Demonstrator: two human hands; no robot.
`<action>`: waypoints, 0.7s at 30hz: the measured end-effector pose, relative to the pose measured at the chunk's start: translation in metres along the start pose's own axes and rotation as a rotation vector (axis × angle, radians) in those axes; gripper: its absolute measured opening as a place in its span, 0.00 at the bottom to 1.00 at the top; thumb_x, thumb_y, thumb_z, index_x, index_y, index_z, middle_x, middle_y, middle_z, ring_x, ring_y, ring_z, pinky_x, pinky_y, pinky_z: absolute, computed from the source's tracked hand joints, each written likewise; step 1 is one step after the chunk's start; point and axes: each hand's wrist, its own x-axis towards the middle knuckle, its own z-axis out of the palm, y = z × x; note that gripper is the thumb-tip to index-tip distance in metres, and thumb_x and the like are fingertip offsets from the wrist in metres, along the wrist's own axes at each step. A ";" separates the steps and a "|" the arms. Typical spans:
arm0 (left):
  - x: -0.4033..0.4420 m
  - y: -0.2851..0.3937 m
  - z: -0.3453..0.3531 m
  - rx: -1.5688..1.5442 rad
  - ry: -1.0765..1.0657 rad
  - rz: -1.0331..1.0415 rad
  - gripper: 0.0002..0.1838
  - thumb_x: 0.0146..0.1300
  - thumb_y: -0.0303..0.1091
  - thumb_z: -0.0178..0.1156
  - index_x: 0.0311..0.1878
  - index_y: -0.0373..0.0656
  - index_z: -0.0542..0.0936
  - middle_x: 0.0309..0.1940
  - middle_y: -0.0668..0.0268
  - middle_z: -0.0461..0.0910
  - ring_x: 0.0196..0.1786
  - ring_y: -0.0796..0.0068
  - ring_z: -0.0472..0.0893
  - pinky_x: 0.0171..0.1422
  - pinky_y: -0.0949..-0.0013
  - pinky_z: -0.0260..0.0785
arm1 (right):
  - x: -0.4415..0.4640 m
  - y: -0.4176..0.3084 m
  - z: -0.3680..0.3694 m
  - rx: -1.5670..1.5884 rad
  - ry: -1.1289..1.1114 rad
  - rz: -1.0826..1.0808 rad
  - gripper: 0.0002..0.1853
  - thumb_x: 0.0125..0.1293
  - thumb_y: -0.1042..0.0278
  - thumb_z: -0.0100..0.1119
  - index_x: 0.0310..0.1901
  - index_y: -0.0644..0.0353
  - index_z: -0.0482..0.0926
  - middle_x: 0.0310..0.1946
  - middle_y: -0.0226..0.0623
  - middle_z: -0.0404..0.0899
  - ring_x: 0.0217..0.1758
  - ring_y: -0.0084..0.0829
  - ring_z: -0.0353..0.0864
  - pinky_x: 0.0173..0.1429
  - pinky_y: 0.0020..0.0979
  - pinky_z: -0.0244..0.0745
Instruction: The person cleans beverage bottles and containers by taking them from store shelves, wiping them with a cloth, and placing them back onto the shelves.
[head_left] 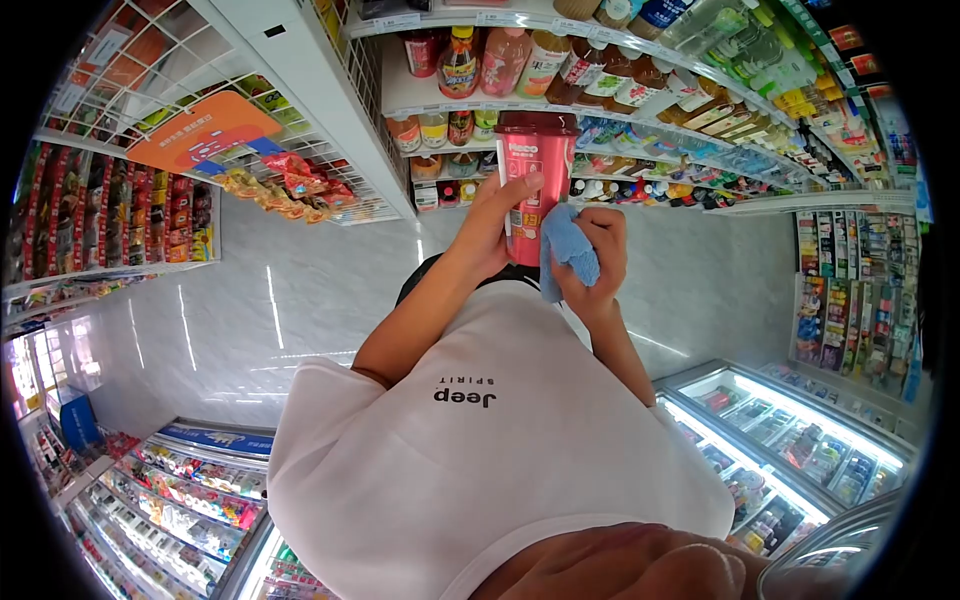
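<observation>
A tall pink drink cup [548, 185] with a dark red lid stands upright in front of my chest. My left hand [497, 222] is wrapped round its left side, the thumb lying across the printed front. At the cup's lower right, my right hand [600, 255] grips a bunched blue cloth [568, 250]. The cloth lies against the cup's side. Part of the cup's lower right is hidden behind the cloth, and my left fingers are mostly hidden behind the cup.
Ahead of me are shelves [440, 107] with several rows of bottled drinks. A white wire rack [330, 130] with snack bags and an orange sign [205, 130] is at the left. Lit freezers [790, 430] stand behind me at the right. Grey floor [330, 270] surrounds me.
</observation>
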 end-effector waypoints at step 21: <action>-0.006 -0.008 0.014 -0.153 -0.049 -0.005 0.27 0.72 0.54 0.53 0.59 0.39 0.76 0.49 0.56 0.84 0.50 0.63 0.84 0.58 0.58 0.77 | -0.014 -0.008 -0.008 0.046 0.044 0.047 0.22 0.44 0.72 0.68 0.45 0.66 0.81 0.43 0.45 0.73 0.44 0.39 0.76 0.48 0.34 0.72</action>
